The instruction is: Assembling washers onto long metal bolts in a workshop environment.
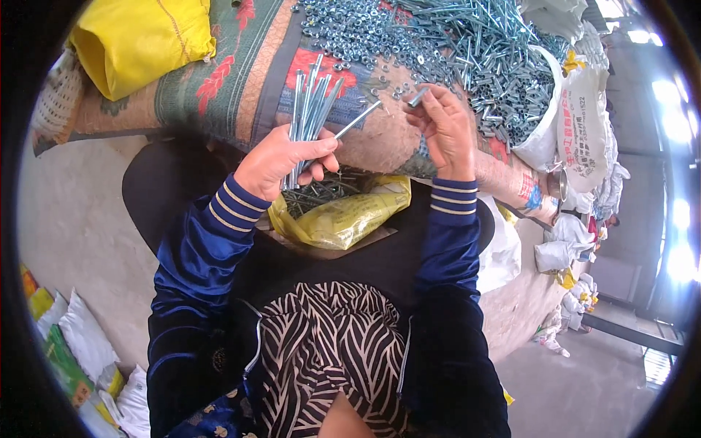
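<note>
My left hand (281, 157) is closed around a bunch of long metal bolts (310, 109), most of them standing upright in the fist. One single bolt (358, 119) juts out to the right from between the thumb and forefinger. Across from its tip, my right hand (449, 135) pinches a short metal sleeve (418, 97), apart from the bolt. Just beyond both hands, small nuts and washers (350, 44) are heaped on the patterned cloth. Below them, between my knees, a yellow plastic bag (350, 223) lies open with more bolts (321, 193) inside.
Long bolts (475, 33) pile up at the back, beside many short sleeves (507, 98) at the right. A white woven sack (584, 124) borders that heap. The padded surface (219, 80) carries a yellow sack (142, 44) at far left. Several bags (87, 328) lie on the floor.
</note>
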`<control>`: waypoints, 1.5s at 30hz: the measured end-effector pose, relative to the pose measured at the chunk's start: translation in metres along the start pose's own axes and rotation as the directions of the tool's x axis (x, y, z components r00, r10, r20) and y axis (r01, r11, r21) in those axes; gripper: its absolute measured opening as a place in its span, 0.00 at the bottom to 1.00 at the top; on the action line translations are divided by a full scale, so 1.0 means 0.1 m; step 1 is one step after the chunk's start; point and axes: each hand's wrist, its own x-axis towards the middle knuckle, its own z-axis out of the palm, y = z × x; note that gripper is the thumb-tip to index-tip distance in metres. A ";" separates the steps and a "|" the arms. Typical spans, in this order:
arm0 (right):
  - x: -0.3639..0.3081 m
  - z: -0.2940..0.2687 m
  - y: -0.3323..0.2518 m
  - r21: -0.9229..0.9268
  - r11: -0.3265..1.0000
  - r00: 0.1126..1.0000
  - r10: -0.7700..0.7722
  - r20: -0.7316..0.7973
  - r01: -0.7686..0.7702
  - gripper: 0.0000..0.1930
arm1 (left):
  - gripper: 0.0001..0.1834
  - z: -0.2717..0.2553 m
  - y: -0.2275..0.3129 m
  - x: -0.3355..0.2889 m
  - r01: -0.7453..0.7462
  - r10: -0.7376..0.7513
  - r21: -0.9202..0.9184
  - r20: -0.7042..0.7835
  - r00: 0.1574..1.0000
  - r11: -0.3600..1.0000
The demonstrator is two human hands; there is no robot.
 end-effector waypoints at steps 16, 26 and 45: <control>-0.43 0.88 0.34 -0.261 0.964 0.985 0.091 0.149 -0.050 0.13 | 0.18 0.09 0.03 -0.08 -0.084 0.084 0.005 -0.107 0.991 0.996; 0.25 -0.45 0.15 -0.948 0.308 0.823 -0.515 -0.238 -0.082 0.11 | 0.12 0.03 -0.01 -0.01 -0.099 0.094 -0.029 -0.137 0.986 0.995; 0.43 -0.26 0.11 -0.948 0.283 0.940 -0.340 0.041 0.143 0.08 | 0.12 0.00 0.05 -0.03 -0.080 0.076 -0.040 -0.106 0.992 0.996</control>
